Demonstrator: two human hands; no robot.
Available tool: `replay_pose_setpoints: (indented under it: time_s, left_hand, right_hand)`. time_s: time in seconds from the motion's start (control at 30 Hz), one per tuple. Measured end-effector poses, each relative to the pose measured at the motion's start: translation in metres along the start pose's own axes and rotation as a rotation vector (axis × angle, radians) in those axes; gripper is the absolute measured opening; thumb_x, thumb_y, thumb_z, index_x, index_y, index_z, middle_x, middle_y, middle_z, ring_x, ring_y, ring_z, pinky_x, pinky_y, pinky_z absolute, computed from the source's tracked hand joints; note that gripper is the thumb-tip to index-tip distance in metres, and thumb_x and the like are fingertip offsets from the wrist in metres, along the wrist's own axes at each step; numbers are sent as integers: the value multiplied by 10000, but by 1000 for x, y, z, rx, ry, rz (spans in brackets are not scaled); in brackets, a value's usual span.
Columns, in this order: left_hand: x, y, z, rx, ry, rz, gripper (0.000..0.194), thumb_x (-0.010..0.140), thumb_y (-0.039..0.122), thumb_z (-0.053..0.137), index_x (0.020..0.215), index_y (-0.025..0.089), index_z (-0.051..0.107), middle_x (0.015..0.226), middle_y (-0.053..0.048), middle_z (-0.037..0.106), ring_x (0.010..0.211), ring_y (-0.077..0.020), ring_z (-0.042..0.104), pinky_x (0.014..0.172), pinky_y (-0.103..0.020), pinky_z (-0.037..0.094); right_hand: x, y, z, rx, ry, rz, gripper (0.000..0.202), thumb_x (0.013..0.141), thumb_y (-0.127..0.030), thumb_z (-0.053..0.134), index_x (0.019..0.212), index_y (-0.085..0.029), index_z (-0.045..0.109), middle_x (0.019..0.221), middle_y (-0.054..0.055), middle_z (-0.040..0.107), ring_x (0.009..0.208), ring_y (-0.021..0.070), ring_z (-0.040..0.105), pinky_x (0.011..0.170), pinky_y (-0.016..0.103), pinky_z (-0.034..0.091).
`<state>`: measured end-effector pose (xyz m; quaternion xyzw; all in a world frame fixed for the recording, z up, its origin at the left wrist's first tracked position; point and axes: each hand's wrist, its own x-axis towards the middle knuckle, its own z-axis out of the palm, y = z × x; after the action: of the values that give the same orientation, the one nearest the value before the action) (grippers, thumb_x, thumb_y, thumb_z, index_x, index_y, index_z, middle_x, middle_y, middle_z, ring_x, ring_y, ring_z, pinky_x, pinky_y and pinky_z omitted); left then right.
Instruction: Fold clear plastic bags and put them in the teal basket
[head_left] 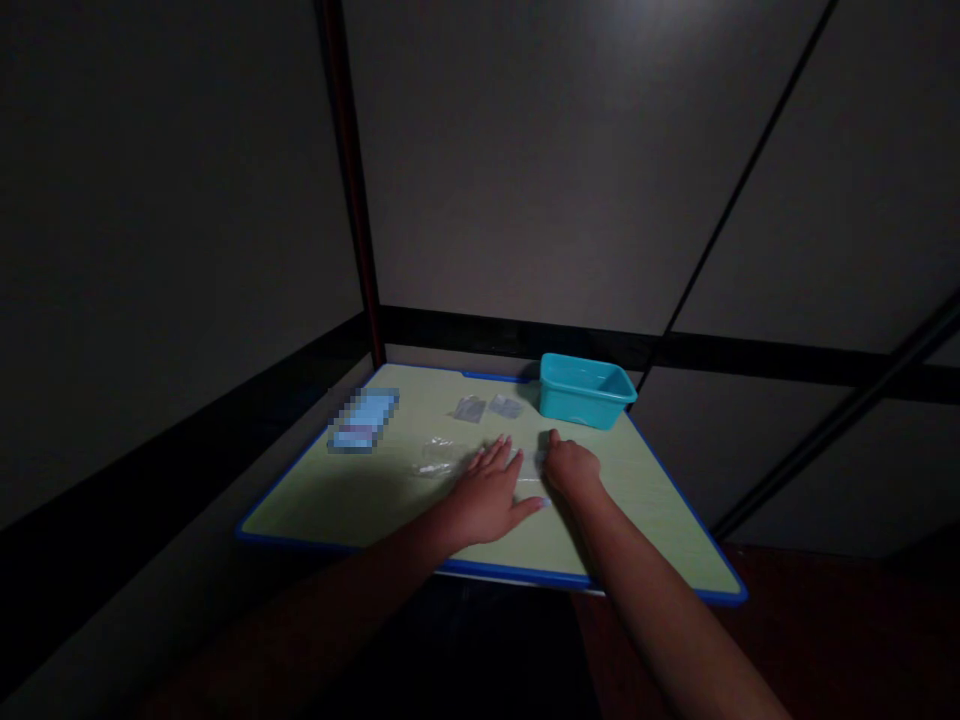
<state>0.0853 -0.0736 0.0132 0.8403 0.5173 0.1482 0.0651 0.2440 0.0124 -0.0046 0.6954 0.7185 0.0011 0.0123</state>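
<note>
Front-left of turquoise basin, clear plastic film is pressed, apparently for steadying, by spread left hand, grip released; right hand is curled, grip contents indeterminable.

Plastic film beneath left hand

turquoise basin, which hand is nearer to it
Right. The right hand is just on the near side of the turquoise basin, not touching it; the left hand lies farther off, toward the left.
</note>
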Motion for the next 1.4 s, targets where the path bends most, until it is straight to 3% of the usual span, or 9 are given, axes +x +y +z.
replay_pose_setpoints:
  time_s: [0.07,0.2,0.37,0.6,0.83,1.2,1.4]
  left_hand:
    - [22,13,7,-18,-72,-4,784,841,659,245,1404,114,270,1498,-149,155,1384,-260,103,1099,-447,156]
    - [57,25,20,-28,-131,-108,781,861,631,115,1423,101,231,1490,-142,181,1379,-261,134,1093,-491,141]
    - [67,22,35,-91,-125,-125,764,858,610,-18,1445,153,156,1502,-75,161,1384,-229,120,1094,-522,90]
    - [57,14,47,-63,-138,-191,805,847,618,-39,1435,118,189,1505,-100,128,1391,-227,66,1083,-553,74]
    - [39,1,38,11,-128,-288,748,859,617,28,1439,175,195,1511,-108,88,1390,-249,38,1069,-574,60]
    - [-4,-54,23,99,-93,-317,632,883,603,153,1426,287,211,1510,-104,108,1384,-284,55,1024,-613,123]
    - [-30,-84,11,168,-59,-354,613,886,562,252,1420,262,237,1500,-123,153,1378,-285,117,1015,-603,164]
  right_hand:
    - [1,0,-2,8,-10,5,435,910,-277,325,1316,-125,357,1035,197,628,944,268,628,716,360,466]
    - [5,1,-5,35,-50,16,405,927,-364,280,1234,-151,435,1011,166,652,920,242,643,696,333,476]
    - [6,1,-5,51,-65,16,395,929,-364,277,1216,-156,451,1023,158,658,921,225,647,699,313,477]
    - [5,1,-2,23,-31,25,423,918,-329,316,1294,-148,384,1046,176,640,942,247,637,703,339,481]
    - [-1,1,0,-9,39,15,425,879,-210,354,1292,-112,379,1026,194,627,929,268,635,701,358,484]
    - [1,1,2,-8,52,23,402,876,-178,323,1259,-122,430,994,197,633,913,273,637,686,356,483]
    - [-2,0,0,-6,40,36,398,886,-176,303,1260,-125,429,993,197,633,906,273,639,686,361,477]
